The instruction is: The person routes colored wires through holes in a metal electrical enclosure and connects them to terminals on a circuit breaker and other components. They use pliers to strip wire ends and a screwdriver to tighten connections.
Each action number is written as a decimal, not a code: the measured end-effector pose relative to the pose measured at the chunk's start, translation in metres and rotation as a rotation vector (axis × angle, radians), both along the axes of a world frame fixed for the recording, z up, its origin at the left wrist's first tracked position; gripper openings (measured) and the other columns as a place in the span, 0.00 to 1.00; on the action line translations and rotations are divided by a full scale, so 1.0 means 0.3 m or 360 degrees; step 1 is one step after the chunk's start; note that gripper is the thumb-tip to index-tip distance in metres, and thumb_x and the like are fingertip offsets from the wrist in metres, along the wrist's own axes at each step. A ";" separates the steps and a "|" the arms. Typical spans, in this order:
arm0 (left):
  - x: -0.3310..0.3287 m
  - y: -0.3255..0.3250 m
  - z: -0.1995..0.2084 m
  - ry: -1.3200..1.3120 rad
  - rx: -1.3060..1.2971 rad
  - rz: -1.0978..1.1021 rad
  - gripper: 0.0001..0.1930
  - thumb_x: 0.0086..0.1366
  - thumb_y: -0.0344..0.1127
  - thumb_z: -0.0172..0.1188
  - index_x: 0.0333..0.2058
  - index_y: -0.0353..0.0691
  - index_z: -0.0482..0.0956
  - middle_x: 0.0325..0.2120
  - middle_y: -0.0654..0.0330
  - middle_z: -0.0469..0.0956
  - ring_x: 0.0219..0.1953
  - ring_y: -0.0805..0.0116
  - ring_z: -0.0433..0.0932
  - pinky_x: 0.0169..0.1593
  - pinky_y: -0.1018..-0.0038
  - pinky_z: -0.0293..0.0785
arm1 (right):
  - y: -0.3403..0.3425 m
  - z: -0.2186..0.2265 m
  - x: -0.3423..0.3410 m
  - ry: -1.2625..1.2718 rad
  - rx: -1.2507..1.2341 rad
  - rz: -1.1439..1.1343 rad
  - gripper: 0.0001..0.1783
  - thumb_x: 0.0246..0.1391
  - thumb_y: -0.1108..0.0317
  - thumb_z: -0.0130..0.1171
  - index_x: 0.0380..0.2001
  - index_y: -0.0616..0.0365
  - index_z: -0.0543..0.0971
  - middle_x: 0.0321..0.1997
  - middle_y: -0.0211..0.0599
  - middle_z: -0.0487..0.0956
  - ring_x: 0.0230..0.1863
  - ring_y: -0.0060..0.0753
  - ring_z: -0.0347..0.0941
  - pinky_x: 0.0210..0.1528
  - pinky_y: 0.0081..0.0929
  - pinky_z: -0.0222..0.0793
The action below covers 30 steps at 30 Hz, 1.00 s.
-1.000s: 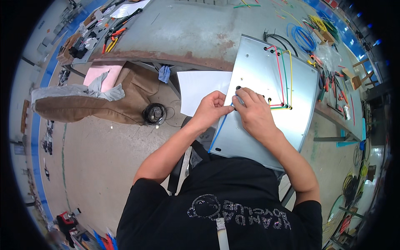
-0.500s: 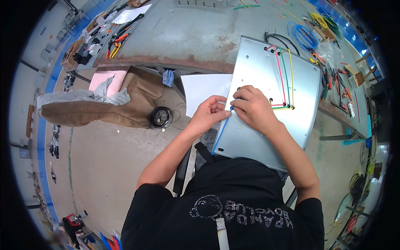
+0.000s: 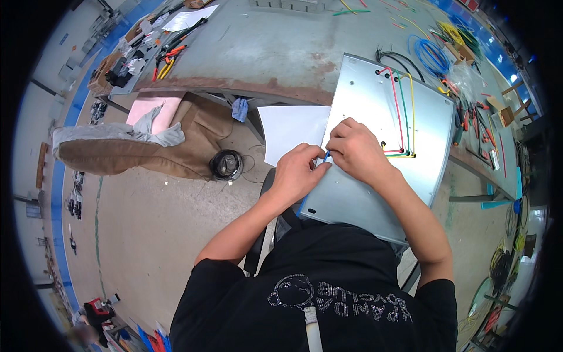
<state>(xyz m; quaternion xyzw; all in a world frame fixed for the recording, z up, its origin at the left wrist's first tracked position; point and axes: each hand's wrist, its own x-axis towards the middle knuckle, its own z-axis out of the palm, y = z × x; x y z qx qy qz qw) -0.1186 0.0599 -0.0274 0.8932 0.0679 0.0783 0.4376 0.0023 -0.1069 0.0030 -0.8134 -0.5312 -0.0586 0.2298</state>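
Observation:
A silvery metal panel (image 3: 369, 202) leans between my lap and the bench edge. Red, green and yellow wires (image 3: 401, 111) run across its right part and bend into holes. At the panel's left edge, a blue wire (image 3: 302, 206) passes up to my fingers. My left hand (image 3: 297, 171) pinches it between thumb and fingers. Close beside, my right hand (image 3: 359, 149) is closed with its fingertips on the blue wire's upper part. The wire's end is hidden under my right fingers.
A workbench (image 3: 264, 50) stretches ahead, with a white paper sheet (image 3: 293, 130) beside the panel. Pliers (image 3: 169, 61) lie at its left; a blue wire coil (image 3: 428, 54) and more tools lie at the right. A black cable coil (image 3: 226, 165) is on the floor.
My left hand has moved slightly right and its fingers have closed in over the blue wire, next to my right hand. The right hand stays nearly in place.

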 end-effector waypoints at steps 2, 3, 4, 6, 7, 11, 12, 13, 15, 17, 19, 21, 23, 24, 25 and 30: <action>0.008 -0.003 -0.027 -0.0068 -0.0022 0.0044 0.10 0.61 0.34 0.73 0.39 0.38 0.85 0.34 0.58 0.79 0.32 0.66 0.79 0.40 0.70 0.77 | 0.001 0.003 -0.002 0.0002 0.0030 0.0023 0.07 0.45 0.74 0.71 0.31 0.54 0.88 0.39 0.30 0.84 0.49 0.39 0.78 0.50 0.39 0.76; 0.013 0.001 -0.039 -0.0191 -0.0056 0.0053 0.10 0.61 0.34 0.73 0.38 0.37 0.85 0.33 0.59 0.78 0.32 0.68 0.78 0.39 0.71 0.76 | 0.000 0.005 -0.002 0.0003 0.0045 0.0031 0.07 0.45 0.74 0.71 0.31 0.54 0.88 0.39 0.30 0.84 0.48 0.39 0.78 0.50 0.39 0.76; 0.019 0.004 -0.052 -0.0314 -0.0090 0.0059 0.09 0.62 0.33 0.73 0.37 0.37 0.84 0.33 0.60 0.78 0.32 0.69 0.77 0.39 0.72 0.74 | -0.003 0.004 0.003 -0.0016 0.0042 0.0056 0.07 0.45 0.74 0.71 0.31 0.54 0.88 0.39 0.29 0.84 0.48 0.39 0.78 0.49 0.39 0.76; 0.033 0.014 -0.060 -0.0291 -0.0241 0.0033 0.08 0.63 0.32 0.72 0.36 0.35 0.84 0.32 0.64 0.76 0.32 0.72 0.75 0.39 0.74 0.72 | -0.012 -0.006 0.017 -0.0053 0.0044 0.0093 0.07 0.45 0.74 0.72 0.31 0.54 0.88 0.39 0.29 0.84 0.47 0.39 0.79 0.49 0.39 0.76; 0.038 0.023 -0.060 -0.0144 -0.0362 0.0008 0.07 0.64 0.31 0.72 0.36 0.35 0.84 0.31 0.66 0.76 0.32 0.74 0.74 0.39 0.75 0.71 | -0.020 -0.002 0.025 -0.0067 0.0054 0.0132 0.08 0.46 0.73 0.72 0.32 0.54 0.88 0.38 0.29 0.84 0.46 0.39 0.79 0.49 0.39 0.76; 0.050 0.045 -0.033 0.0206 -0.0987 -0.0020 0.06 0.68 0.33 0.70 0.36 0.36 0.85 0.30 0.71 0.76 0.32 0.80 0.69 0.37 0.78 0.67 | -0.033 0.007 0.057 -0.0123 0.0180 0.0268 0.10 0.47 0.73 0.72 0.35 0.55 0.87 0.38 0.30 0.83 0.45 0.39 0.79 0.47 0.39 0.76; 0.056 0.051 -0.017 0.0247 -0.1073 -0.0044 0.07 0.69 0.34 0.70 0.36 0.36 0.85 0.29 0.71 0.76 0.31 0.81 0.69 0.37 0.79 0.66 | -0.037 0.005 0.062 -0.0139 0.0224 0.0291 0.10 0.47 0.73 0.72 0.36 0.56 0.86 0.38 0.31 0.83 0.44 0.40 0.78 0.47 0.39 0.76; 0.062 0.059 0.006 0.0289 -0.1159 -0.0067 0.07 0.70 0.35 0.69 0.37 0.37 0.86 0.28 0.72 0.76 0.31 0.81 0.68 0.36 0.79 0.66 | -0.039 -0.002 0.068 -0.0155 0.0295 0.0289 0.09 0.49 0.73 0.71 0.35 0.55 0.86 0.37 0.31 0.82 0.43 0.39 0.78 0.46 0.38 0.76; 0.073 0.074 0.053 0.0383 -0.1308 -0.0115 0.09 0.72 0.37 0.68 0.39 0.37 0.87 0.28 0.72 0.76 0.30 0.82 0.68 0.36 0.79 0.65 | -0.041 -0.021 0.075 -0.0186 0.0444 0.0278 0.07 0.51 0.72 0.70 0.34 0.54 0.84 0.34 0.32 0.80 0.42 0.39 0.77 0.44 0.38 0.75; 0.082 0.084 0.091 0.0482 -0.1437 -0.0158 0.11 0.73 0.40 0.68 0.41 0.37 0.87 0.27 0.73 0.76 0.30 0.83 0.68 0.36 0.80 0.65 | -0.043 -0.030 0.079 -0.0148 0.0543 0.0232 0.07 0.52 0.72 0.70 0.35 0.55 0.84 0.34 0.33 0.80 0.41 0.40 0.77 0.43 0.38 0.76; 0.097 0.089 0.112 0.0501 -0.1549 -0.0192 0.12 0.74 0.41 0.67 0.42 0.37 0.87 0.28 0.73 0.76 0.30 0.83 0.68 0.36 0.80 0.65 | -0.043 -0.032 0.079 -0.0078 0.0606 0.0184 0.08 0.52 0.73 0.70 0.37 0.57 0.84 0.35 0.35 0.81 0.40 0.42 0.78 0.43 0.39 0.77; 0.110 0.089 0.123 0.0461 -0.1551 -0.0228 0.12 0.74 0.41 0.67 0.43 0.37 0.87 0.28 0.72 0.77 0.31 0.83 0.68 0.37 0.80 0.65 | -0.046 -0.035 0.078 0.0028 0.0627 0.0138 0.09 0.53 0.75 0.70 0.38 0.59 0.85 0.36 0.38 0.83 0.41 0.45 0.80 0.43 0.41 0.78; 0.123 0.077 0.128 0.0354 -0.1447 -0.0269 0.11 0.74 0.40 0.67 0.44 0.37 0.87 0.29 0.72 0.77 0.31 0.83 0.68 0.37 0.80 0.65 | -0.041 -0.045 0.082 0.0117 0.0732 0.0084 0.08 0.55 0.74 0.69 0.39 0.59 0.85 0.36 0.40 0.83 0.41 0.47 0.80 0.43 0.40 0.78; 0.128 0.067 0.126 0.0284 -0.1384 -0.0249 0.10 0.74 0.38 0.67 0.44 0.37 0.86 0.29 0.72 0.77 0.32 0.83 0.69 0.38 0.80 0.66 | -0.040 -0.050 0.083 0.0163 0.0782 0.0062 0.08 0.56 0.74 0.69 0.40 0.60 0.84 0.36 0.40 0.83 0.41 0.47 0.80 0.43 0.39 0.78; 0.135 0.054 0.119 0.0214 -0.1320 -0.0229 0.09 0.74 0.37 0.67 0.43 0.37 0.86 0.29 0.71 0.77 0.32 0.83 0.69 0.38 0.80 0.66 | -0.039 -0.054 0.085 0.0218 0.0813 0.0011 0.07 0.57 0.73 0.68 0.40 0.60 0.84 0.36 0.40 0.83 0.40 0.46 0.81 0.43 0.38 0.78; 0.184 0.025 0.044 -0.0639 -0.0286 -0.0240 0.05 0.72 0.31 0.69 0.38 0.38 0.82 0.33 0.71 0.77 0.31 0.83 0.69 0.35 0.80 0.66 | -0.018 -0.048 0.083 0.0676 0.0898 -0.0244 0.06 0.62 0.73 0.66 0.40 0.63 0.84 0.37 0.40 0.85 0.36 0.38 0.82 0.41 0.33 0.77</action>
